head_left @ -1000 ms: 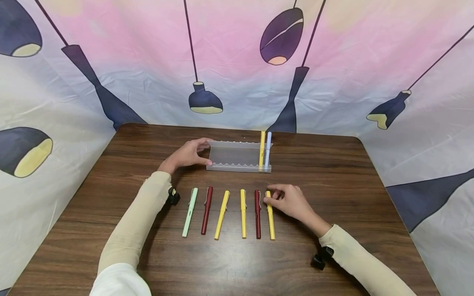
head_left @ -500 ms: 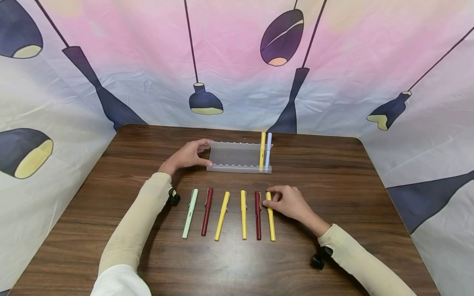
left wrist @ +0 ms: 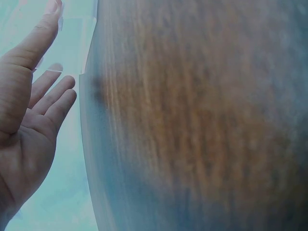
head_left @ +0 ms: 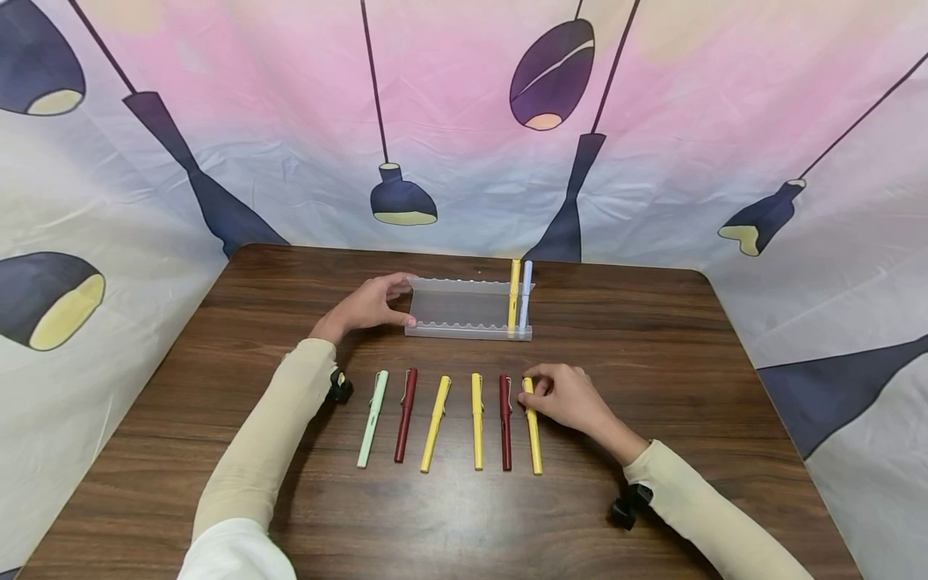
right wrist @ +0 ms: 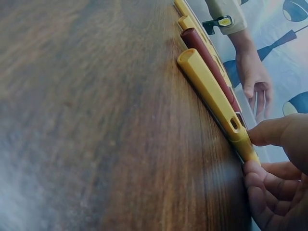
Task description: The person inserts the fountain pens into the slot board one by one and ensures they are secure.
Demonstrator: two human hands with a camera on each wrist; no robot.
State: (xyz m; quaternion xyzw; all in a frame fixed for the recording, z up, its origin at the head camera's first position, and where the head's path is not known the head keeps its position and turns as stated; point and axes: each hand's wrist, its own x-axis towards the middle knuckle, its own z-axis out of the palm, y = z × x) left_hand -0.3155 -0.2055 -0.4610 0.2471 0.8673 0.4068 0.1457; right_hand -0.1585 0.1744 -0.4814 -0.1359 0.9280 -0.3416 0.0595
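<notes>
My left hand [head_left: 367, 301] holds the left end of a clear plastic pen rack [head_left: 458, 308], thumb at its front corner and fingers at the back. In the left wrist view the thumb [left wrist: 41, 38] lies along the clear plastic edge. A yellow pen [head_left: 514, 294] and a light blue pen [head_left: 526, 292] lean in the rack's right end. My right hand [head_left: 569, 395] pinches the capped end of the rightmost yellow pen [head_left: 534, 439] between thumb and fingers. In the right wrist view this yellow pen [right wrist: 207, 89] lies low along the wooden surface, beside a dark red pen [right wrist: 207, 57].
Left of the held pen lie a dark red pen [head_left: 505, 427], a yellow pen [head_left: 477, 427], another yellow pen [head_left: 433, 427], a second dark red pen [head_left: 404, 419] and a mint green pen [head_left: 371, 423]. The wooden table [head_left: 406, 532] meets a patterned cloth backdrop [head_left: 464, 121] behind.
The rightmost yellow pen has shifted slightly right and toward the near edge, along with the right fingertips. The left hand, rack and other pens stay put.
</notes>
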